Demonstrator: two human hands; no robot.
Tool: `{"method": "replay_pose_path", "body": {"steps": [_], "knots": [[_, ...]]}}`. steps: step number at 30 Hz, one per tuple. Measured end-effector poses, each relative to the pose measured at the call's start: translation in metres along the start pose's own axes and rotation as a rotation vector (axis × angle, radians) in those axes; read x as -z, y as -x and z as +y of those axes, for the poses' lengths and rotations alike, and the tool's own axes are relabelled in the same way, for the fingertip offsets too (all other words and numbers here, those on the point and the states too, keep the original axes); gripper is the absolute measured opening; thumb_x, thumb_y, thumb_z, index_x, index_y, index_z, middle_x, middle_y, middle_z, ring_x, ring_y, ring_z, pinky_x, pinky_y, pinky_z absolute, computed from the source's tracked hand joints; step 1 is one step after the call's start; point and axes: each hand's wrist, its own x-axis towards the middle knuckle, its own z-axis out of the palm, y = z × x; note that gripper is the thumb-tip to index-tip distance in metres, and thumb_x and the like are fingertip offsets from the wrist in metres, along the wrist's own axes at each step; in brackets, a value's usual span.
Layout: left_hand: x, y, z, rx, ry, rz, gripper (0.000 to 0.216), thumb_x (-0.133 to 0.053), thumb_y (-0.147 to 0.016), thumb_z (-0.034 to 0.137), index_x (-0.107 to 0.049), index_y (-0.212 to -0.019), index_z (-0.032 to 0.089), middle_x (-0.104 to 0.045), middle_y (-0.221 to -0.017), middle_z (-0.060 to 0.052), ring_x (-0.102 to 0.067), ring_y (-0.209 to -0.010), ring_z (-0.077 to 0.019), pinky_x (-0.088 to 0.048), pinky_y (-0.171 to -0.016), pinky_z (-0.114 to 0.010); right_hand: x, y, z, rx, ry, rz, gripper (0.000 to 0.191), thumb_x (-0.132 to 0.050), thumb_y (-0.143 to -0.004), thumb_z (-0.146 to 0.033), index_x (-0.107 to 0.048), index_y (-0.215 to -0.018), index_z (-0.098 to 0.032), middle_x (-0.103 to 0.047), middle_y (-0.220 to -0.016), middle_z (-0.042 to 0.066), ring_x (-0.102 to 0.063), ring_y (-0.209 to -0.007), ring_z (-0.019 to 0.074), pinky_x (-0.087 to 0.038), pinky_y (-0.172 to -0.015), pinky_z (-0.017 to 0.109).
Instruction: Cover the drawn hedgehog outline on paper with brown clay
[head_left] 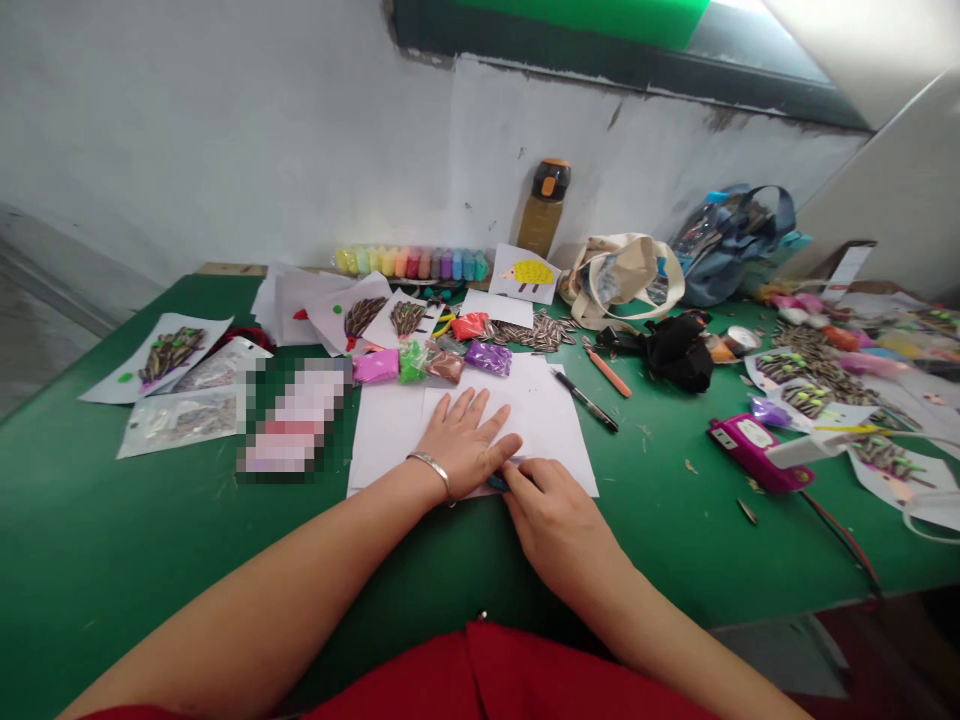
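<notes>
Open green tabletop (112,520) front-left and right of white sheets (540,410), clear for passing. Blocked ahead by clay packets (431,362) and sunflower seeds (536,333); black pen (586,402) just beside sheets at right. Further right, pink glue gun (750,452) w/ cord, black cloth (679,352), bags.

Craft workshop: green felt-covered surface (90,540) past the hands carries white paper sheets (540,410), sunflower-seed hedgehog pictures (169,352), coloured clay bags (431,362), a pink glue gun (750,452).

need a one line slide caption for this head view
Left hand flat on white paper, right hand pinching something small at its edge, green table strewn with craft supplies.
</notes>
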Motion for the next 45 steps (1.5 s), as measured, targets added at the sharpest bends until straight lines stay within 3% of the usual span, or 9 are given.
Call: {"method": "replay_pose_path", "body": {"steps": [9, 15, 20, 33, 40, 45], "knots": [[0.005, -0.003, 0.001, 0.022, 0.049, -0.046, 0.076, -0.002, -0.09, 0.069, -0.031, -0.149, 0.03, -0.016, -0.159, -0.012, -0.006, -0.146, -0.0301, -0.004, -0.114, -0.055, -0.008, -0.008, -0.008, -0.012, 0.027, -0.053, 0.025, -0.046, -0.087, -0.004, -0.062, -0.102, -0.014, -0.058, -0.093, 0.01, -0.052, -0.086, 0.0224, -0.047, -0.082, 0.038], [0.008, -0.003, 0.0, 0.029, 0.069, -0.079, 0.076, -0.001, -0.09, 0.069, -0.03, -0.149, 0.03, -0.014, -0.159, -0.012, -0.003, -0.147, -0.0292, -0.001, -0.114, -0.054, -0.01, -0.008, -0.01, 0.019, 0.008, -0.042, 0.033, -0.046, -0.087, -0.003, -0.059, -0.116, -0.014, -0.058, -0.095, 0.011, -0.052, -0.088, 0.0226, -0.047, -0.081, 0.037], [0.012, -0.004, 0.002, 0.05, 0.078, -0.113, 0.07, -0.005, -0.093, 0.066, -0.03, -0.148, 0.032, -0.013, -0.16, -0.01, -0.003, -0.147, -0.0279, -0.001, -0.115, -0.053, -0.013, -0.013, -0.014, 0.027, 0.04, -0.052, 0.026, -0.046, -0.087, -0.004, -0.063, -0.102, -0.015, -0.057, -0.092, 0.01, -0.05, -0.085, 0.0223, -0.046, -0.08, 0.037], [0.012, -0.008, -0.003, 0.028, 0.083, -0.1, 0.062, -0.008, -0.097, 0.058, -0.037, -0.145, 0.031, -0.019, -0.159, -0.008, -0.011, -0.146, -0.0313, -0.009, -0.113, -0.058, -0.015, -0.02, -0.024, 0.089, 0.078, -0.03, 0.025, -0.046, -0.083, -0.002, -0.062, -0.097, -0.015, -0.056, -0.09, 0.011, -0.047, -0.081, 0.023, -0.044, -0.075, 0.037], [0.012, -0.011, -0.004, 0.018, 0.064, -0.115, 0.058, -0.011, -0.098, 0.054, -0.037, -0.145, 0.03, -0.022, -0.158, -0.009, -0.012, -0.146, -0.0319, -0.009, -0.112, -0.058, -0.006, -0.012, -0.038, 0.231, -0.019, -0.146, 0.031, -0.045, -0.088, -0.009, -0.058, -0.115, -0.013, -0.057, -0.093, 0.01, -0.05, -0.087, 0.0236, -0.046, -0.077, 0.037], [0.024, -0.012, -0.007, 0.01, 0.091, -0.148, 0.061, -0.003, -0.1, 0.048, -0.041, -0.142, 0.027, -0.031, -0.155, -0.008, -0.019, -0.144, -0.0275, -0.016, -0.113, -0.054, 0.01, 0.002, -0.021, 0.284, -0.053, -0.195, 0.034, -0.045, -0.091, -0.01, -0.056, -0.123, -0.015, -0.06, -0.096, 0.009, -0.052, -0.086, 0.0218, -0.048, -0.078, 0.036]]}}
